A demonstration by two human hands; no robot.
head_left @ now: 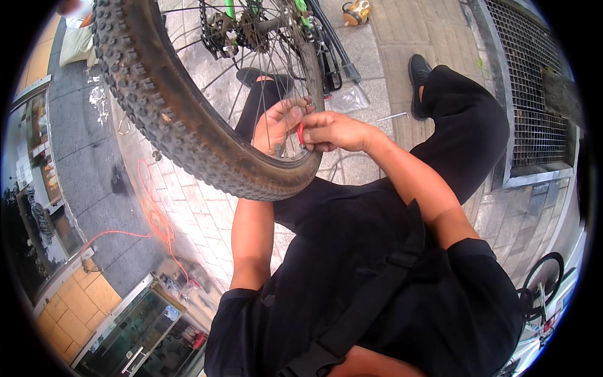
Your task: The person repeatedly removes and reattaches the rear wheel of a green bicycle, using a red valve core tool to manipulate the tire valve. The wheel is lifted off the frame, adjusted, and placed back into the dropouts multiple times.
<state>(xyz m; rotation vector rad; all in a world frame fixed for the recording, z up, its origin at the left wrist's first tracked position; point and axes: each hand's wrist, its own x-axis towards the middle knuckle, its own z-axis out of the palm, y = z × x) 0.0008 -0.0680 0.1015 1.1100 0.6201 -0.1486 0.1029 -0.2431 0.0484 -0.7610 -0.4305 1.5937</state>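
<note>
Red tool [301, 133] pinched in right-hand fingers [312, 135] — beside knobby tyre [188, 135]

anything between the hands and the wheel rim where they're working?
Nothing visible. Both the left hand and right hand are already at the inner rim of the knobby tire, among the spokes. The right hand pinches a small red tool there. The contact point itself is hidden by fingers.

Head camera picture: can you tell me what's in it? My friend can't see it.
Two bare hands work at the rim of a knobby bicycle wheel: the right hand pinches a small red tool among the spokes, and the left hand steadies the rim beside it. The person wears black and crouches on grey paving, where an orange cord lies.
</note>
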